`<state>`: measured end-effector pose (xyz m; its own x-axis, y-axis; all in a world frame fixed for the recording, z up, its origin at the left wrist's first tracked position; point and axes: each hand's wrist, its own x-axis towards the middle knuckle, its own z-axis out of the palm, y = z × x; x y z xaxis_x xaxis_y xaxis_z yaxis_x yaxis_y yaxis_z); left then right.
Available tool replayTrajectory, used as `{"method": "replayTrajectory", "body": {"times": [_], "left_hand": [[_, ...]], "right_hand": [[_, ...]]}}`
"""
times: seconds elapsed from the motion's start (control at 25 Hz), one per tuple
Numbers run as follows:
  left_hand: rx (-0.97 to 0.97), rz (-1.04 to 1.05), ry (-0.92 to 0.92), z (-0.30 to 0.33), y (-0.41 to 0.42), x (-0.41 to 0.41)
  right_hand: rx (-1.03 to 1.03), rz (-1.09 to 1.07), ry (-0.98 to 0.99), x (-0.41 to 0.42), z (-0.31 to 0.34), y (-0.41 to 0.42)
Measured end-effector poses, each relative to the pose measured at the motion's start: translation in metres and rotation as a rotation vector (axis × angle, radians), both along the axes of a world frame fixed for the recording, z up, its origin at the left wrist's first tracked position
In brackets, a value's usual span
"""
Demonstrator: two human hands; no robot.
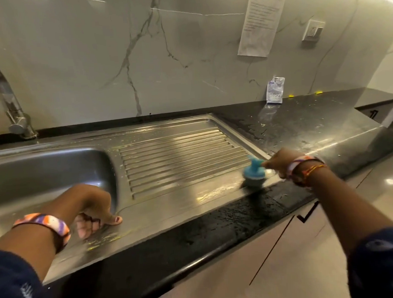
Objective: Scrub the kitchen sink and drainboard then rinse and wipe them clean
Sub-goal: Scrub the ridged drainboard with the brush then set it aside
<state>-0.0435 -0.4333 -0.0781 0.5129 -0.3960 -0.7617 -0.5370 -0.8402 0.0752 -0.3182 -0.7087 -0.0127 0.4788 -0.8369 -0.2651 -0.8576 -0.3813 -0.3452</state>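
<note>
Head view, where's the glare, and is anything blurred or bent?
Head view: glare streaks the drainboard ridges and wet counter; the brush and right hand look slightly motion-blurred; wide-angle distortion curves the counter edge and the wall.

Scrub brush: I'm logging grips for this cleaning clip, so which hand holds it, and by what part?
The right hand grips the blue scrub brush by its handle; the left hand holds nothing.
</note>
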Motion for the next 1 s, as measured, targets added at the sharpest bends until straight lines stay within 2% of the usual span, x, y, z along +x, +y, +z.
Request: {"method": "replayTrajectory", "body": {"times": [0.08,0.2,0.28,0.44,0.56,0.68,0.84,1.0], "left_hand": [[-0.021,-0.028,-0.032,0.001,0.0,-0.005],[-0.103,-0.044,-0.067,-0.001,0.004,-0.009],[-0.144,-0.018,-0.055,-0.002,0.008,-0.007],[-0.118,0.027,-0.008,-0.003,0.011,-0.001],[-0.092,0.062,0.028,-0.005,0.009,0.0],[-0.081,0.064,0.032,-0.008,0.009,0.004],[-0.083,0.049,0.03,-0.006,0.01,0.005],[-0.108,0.073,0.008,-0.007,0.01,0.002]], "right_hand": [[-0.076,-0.138,-0.029,-0.016,-0.005,-0.034],[-0.088,-0.128,-0.118,-0.014,-0.017,-0.036],[-0.007,0.011,-0.164,0.002,-0.024,-0.003],[0.119,0.458,-0.29,0.059,-0.05,0.104],[0.196,0.617,-0.384,0.085,-0.061,0.16],[0.123,0.513,-0.295,0.066,-0.052,0.124],[-0.063,0.119,-0.143,0.005,-0.029,0.027],[-0.11,-0.163,-0.122,0.004,-0.025,-0.033]]}}
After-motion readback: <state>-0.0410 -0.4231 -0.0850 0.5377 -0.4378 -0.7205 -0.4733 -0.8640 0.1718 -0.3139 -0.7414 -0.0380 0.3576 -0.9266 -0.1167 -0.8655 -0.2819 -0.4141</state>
